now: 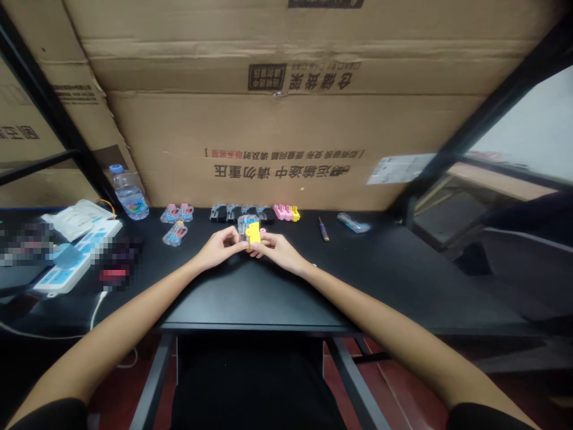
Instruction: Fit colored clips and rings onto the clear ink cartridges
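Near the middle of the desk, a small yellow plastic piece point(253, 235) is held upright between both hands. My left hand point(221, 247) is closed, with its thumb and fingertips at the piece's left edge. Closed on the right side is my right hand point(280, 251), its thumb across the lower front and other fingers behind. A clear plastic case point(245, 223) shows just behind the yellow piece; whether the fingers also hold it I cannot tell. Beside the right fingertips is a small pink ring-shaped part point(262, 230).
Clear cases with black parts point(227, 213) and pink pieces point(282, 212) line the back. Left are clear cases with red bits point(175, 233), a water bottle point(129, 194) and a power strip point(78, 257). A screwdriver point(323, 229) and a clear plastic item point(353, 223) lie right. Cardboard point(179, 125) stands behind.
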`<state>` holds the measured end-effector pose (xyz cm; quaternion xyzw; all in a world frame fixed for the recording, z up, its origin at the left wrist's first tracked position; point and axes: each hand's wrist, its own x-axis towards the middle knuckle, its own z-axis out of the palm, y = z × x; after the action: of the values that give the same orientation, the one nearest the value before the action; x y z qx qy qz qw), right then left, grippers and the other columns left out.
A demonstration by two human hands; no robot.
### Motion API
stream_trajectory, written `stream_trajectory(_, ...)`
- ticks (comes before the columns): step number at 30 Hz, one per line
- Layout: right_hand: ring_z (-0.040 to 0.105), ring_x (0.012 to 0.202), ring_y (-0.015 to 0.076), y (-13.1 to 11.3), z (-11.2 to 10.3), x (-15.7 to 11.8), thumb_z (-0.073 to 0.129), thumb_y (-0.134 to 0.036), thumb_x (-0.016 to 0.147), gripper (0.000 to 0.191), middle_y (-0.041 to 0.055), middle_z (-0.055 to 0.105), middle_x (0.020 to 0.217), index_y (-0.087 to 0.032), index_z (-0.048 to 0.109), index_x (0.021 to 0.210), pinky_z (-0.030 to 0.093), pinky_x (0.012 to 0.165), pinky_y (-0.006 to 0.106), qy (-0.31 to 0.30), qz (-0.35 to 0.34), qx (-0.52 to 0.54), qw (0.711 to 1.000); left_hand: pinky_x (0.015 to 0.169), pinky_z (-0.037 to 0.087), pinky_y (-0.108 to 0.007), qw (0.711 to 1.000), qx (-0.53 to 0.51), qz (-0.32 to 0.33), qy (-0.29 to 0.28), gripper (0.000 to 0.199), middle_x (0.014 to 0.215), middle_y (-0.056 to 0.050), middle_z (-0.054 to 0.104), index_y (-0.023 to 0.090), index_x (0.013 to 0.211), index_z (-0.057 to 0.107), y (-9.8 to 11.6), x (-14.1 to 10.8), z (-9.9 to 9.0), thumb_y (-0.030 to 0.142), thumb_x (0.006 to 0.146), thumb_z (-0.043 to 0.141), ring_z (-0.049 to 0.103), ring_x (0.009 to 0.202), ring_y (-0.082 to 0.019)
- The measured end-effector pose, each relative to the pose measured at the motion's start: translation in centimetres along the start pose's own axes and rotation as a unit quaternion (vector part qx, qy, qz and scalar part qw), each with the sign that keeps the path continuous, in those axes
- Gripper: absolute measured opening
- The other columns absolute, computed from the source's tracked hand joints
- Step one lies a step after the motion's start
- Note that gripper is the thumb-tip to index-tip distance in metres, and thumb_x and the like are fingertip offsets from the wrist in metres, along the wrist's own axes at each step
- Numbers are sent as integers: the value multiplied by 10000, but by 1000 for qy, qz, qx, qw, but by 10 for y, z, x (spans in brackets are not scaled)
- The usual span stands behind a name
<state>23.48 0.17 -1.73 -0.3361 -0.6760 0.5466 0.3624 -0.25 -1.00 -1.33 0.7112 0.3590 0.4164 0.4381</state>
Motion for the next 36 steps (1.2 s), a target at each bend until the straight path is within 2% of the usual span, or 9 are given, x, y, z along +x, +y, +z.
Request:
stream_trajectory(2,780,887,241,0,-8,2,845,-569,844,474,123,818,988,-157,783,1069,663,801,397,8,8,18,1000,735,479,-283,1000,7,5,20,403,785,19,620,206,820,516,-1,2,-4,496,901,785,598,726,-148)
stream_trajectory(7,767,828,230,-2,-27,2,844,-621,829,496,140,815,959,-159,778,996,654,704,351,82,13,38,996,723,464,-273,995,18,24,93,392,815,12,616,212,816,490,0,5,-18,484,926,750,578,738,-147)
stream_trajectory(10,734,757,202,-3,-22,0,823,-630,840,485,101,802,919,-168,784,983,636,694,344,84,-9,4,996,713,450,-270,997,46,19,59,376,782,22,594,205,808,514,2,3,-15,476,924,747,557,711,-142)
stream_trajectory(13,689,713,187,-4,-10,-2,805,-623,850,460,58,772,853,-175,800,960,607,694,345,32,-26,-45,998,704,450,-276,998,67,17,2,410,772,17,609,200,761,501,6,-1,-2,472,890,779,555,691,-145)
stream_trajectory(19,679,719,196,-5,-2,-1,776,-629,870,450,58,781,867,-184,809,926,589,728,367,5,-18,-62,998,775,477,-299,999,33,11,2,443,804,9,634,203,742,465,5,-2,7,493,922,748,603,775,-166)
stream_trajectory(24,680,712,187,-3,-7,-1,803,-617,855,450,60,778,849,-170,807,904,587,735,357,-1,-1,-47,999,733,466,-300,999,29,-1,19,486,723,23,576,207,709,447,0,1,5,526,894,764,577,718,-163)
stream_trajectory(30,636,628,142,0,-21,-1,869,-604,780,464,43,717,749,-161,732,775,556,617,283,101,33,84,991,758,458,-295,998,3,21,53,443,730,10,608,199,740,482,8,2,-13,524,934,713,598,730,-159)
stream_trajectory(33,621,610,133,0,-18,-1,863,-616,781,474,38,712,741,-164,723,761,545,616,281,110,27,68,991,750,449,-290,1000,17,11,20,448,744,4,623,196,739,474,8,0,-11,516,938,716,588,729,-154)
stream_trajectory(36,629,631,153,-4,-7,-4,823,-619,832,460,42,721,754,-165,753,803,553,655,313,56,0,-5,998,741,451,-288,999,21,21,-26,463,765,4,619,199,728,445,6,-3,1,492,918,749,582,733,-153)
